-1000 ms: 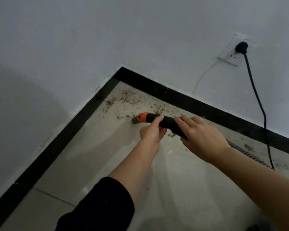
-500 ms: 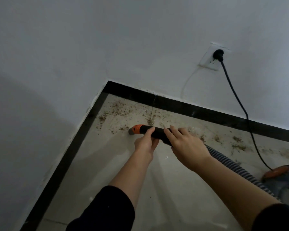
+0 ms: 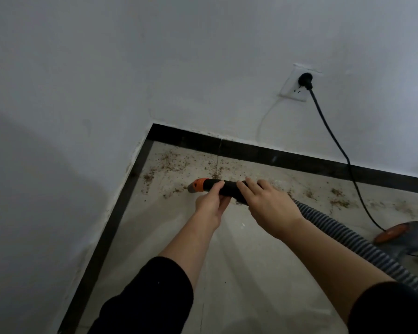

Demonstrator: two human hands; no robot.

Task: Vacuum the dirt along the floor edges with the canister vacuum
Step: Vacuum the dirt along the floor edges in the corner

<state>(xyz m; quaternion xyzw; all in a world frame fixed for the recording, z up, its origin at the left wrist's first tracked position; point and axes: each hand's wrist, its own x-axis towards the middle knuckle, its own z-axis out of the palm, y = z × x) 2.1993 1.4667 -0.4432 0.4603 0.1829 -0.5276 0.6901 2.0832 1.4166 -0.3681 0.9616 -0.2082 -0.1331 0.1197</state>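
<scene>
Hardly anything is shifting at the hands since half a second ago. Over the full second the view is swinging right, bringing the canister vacuum (image 3: 405, 236) in at the lower right edge.

Fingers (image 3: 250, 186) of the right hand (image 3: 269, 204) are curling over the top of the black nozzle (image 3: 228, 189). The left hand (image 3: 210, 204) is clamping it from below, thumb on the tube, just behind the orange tip (image 3: 199, 184). That tip is lying low over the floor (image 3: 251, 273) at centre frame, pointing left toward the dark baseboard (image 3: 121, 213). Dirt (image 3: 171, 162) is spreading above it, in the corner and rightward along the wall.

A ribbed hose (image 3: 336, 235) is trailing from the right hand to the canister. The nozzle is looking rigid and light, so the black tube near the tip seems the best hold. The hose looks soft and springy and will probably be tugging back.
</scene>
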